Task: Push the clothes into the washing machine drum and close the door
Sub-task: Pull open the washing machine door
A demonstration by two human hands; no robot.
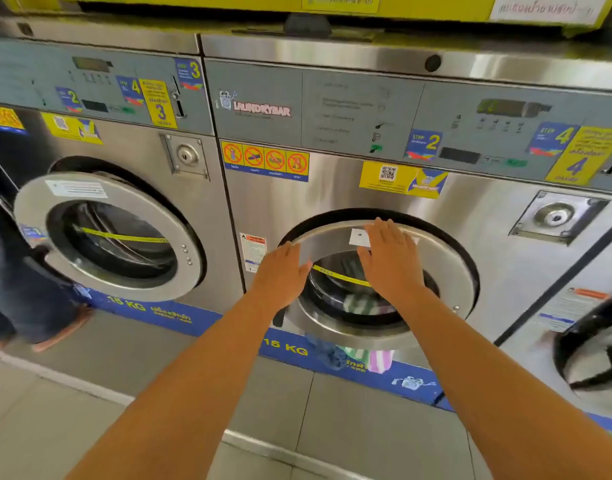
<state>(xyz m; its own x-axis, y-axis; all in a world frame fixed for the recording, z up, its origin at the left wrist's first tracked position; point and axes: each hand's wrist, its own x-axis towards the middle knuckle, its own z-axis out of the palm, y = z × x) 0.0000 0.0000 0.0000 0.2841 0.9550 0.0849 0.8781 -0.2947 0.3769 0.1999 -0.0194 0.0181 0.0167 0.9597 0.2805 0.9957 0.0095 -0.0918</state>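
Note:
The round steel door [446, 271] of the middle washing machine [332, 188] stands slightly ajar, tilted out at its left edge. My left hand [280, 277] lies flat on the door's left rim, fingers apart. My right hand [391, 261] presses flat on the glass and upper rim. Through the glass I see clothes [360, 303], green-striped among them. Below the door, blue, green and pink cloth [356, 358] hangs out of the opening.
A second washer [131, 150] at the left has its door [107, 237] swung open. A person in dark trousers [6, 271] stands at the far left. A third machine's door [595, 348] shows at the right. Grey tiled floor [72, 393] lies below.

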